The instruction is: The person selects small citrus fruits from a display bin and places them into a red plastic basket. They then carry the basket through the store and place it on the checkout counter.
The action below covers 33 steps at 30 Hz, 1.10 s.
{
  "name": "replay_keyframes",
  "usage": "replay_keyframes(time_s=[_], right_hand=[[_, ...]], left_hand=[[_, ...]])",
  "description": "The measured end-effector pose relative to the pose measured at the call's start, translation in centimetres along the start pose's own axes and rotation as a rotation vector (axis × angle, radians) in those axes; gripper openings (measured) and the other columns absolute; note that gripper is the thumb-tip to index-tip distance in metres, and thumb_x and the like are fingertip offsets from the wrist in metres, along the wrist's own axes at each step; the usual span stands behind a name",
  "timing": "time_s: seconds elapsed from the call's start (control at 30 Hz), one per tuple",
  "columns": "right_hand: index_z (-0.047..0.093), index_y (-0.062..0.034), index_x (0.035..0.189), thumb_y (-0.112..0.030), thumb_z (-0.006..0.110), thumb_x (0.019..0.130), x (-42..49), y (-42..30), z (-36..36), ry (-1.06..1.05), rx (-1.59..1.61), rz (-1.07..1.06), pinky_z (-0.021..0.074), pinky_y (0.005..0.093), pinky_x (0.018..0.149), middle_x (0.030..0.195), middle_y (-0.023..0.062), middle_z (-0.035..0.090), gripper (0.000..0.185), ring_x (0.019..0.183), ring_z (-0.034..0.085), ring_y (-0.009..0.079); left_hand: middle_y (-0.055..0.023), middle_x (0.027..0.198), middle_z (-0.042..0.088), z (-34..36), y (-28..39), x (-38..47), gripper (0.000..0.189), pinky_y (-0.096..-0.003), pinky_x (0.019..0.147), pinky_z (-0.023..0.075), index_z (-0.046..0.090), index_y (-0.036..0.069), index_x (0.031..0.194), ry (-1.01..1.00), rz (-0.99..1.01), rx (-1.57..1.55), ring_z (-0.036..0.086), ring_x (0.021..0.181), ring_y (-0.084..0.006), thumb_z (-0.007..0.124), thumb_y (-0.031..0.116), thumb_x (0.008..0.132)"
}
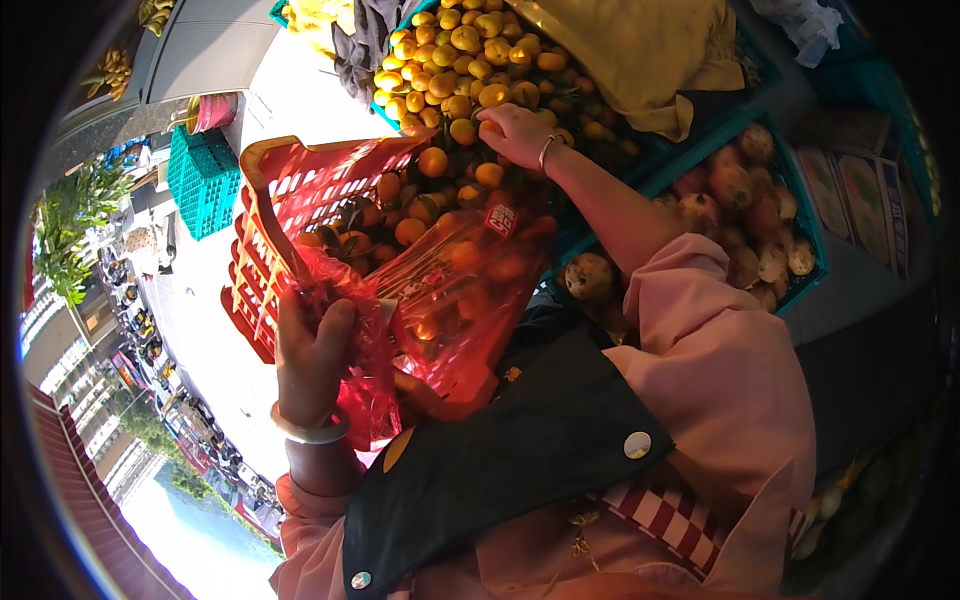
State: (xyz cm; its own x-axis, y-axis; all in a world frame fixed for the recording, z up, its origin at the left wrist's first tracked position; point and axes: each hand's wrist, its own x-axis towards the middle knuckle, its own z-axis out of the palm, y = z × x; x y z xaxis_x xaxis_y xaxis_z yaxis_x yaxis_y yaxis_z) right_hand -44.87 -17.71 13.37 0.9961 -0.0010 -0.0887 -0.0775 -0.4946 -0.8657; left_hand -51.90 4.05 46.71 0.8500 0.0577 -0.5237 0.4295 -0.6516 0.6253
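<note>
My left hand (pixel 311 367) is closed on a bunched part of a red plastic bag (pixel 450 330), beside the corner of a red plastic crate (pixel 262 247). The sheer bag bears printing and spreads over part of the crate and its oranges (pixel 410 231). Farther out, my right hand (pixel 517 133) is at the near edge of a heap of small mandarin oranges (pixel 457 67). Its thumb and fingers are around one mandarin (pixel 490 127). Some green leaves show among the fruit. The bag's mouth is hard to make out.
A teal crate (pixel 806 285) of reddish, rough-skinned fruit (pixel 731 187) stands at the right. Yellow cloth (pixel 645 52) covers part of the crates beyond. Stacked teal crates (pixel 201 180) stand at the left, near a pink bucket (pixel 217 111). Cartons (pixel 862 195) are at the far right.
</note>
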Motion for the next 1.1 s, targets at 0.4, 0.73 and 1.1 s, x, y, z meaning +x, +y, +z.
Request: replay_keyframes(time_s=[0.4, 0.73, 1.1], right_hand=[[0.044, -0.0273, 0.135, -0.034, 0.061, 0.079, -2.0, -6.3, 8.2, -0.632, -0.557, -0.217, 0.0153, 0.0633, 0.107, 0.141, 0.0016, 0.035, 0.059, 0.13, 0.036, 0.0216], [0.058, -0.0188, 0.118, -0.024, 0.065, 0.073, -3.1, 5.1, 3.5, -0.271, -0.316, -0.016, 0.0477, 0.0436, 0.086, 0.125, 0.0026, 0.048, 0.045, 0.116, 0.048, 0.025], [0.06, -0.0195, 0.11, -0.015, 0.055, 0.081, -7.5, 11.7, -1.4, -0.207, -0.773, 0.404, 0.0512, 0.0415, 0.077, 0.102, 0.0105, 0.058, 0.029, 0.099, 0.056, 0.0313]], left_hand=[[-0.0062, 0.083, 0.058, -0.5, -0.2, -0.4, 0.031, -0.0248, 0.057, 0.0452, 0.05, 0.001, 0.108, 0.114, -0.077, 0.052, 0.053, 0.066, -0.0113, 0.059, 0.016, 0.082], [-0.0033, 0.087, 0.051, -2.2, -4.6, -0.7, 0.04, -0.0243, 0.063, 0.0431, 0.046, 0.001, 0.117, 0.254, -0.133, -0.14, 0.048, 0.07, -0.0118, 0.053, 0.019, 0.082], [-0.0052, 0.091, 0.049, -3.0, -7.7, -0.8, 0.044, -0.0267, 0.066, 0.0428, 0.047, 0.0, 0.113, 0.348, -0.135, -0.097, 0.046, 0.076, -0.0135, 0.061, 0.026, 0.08]])
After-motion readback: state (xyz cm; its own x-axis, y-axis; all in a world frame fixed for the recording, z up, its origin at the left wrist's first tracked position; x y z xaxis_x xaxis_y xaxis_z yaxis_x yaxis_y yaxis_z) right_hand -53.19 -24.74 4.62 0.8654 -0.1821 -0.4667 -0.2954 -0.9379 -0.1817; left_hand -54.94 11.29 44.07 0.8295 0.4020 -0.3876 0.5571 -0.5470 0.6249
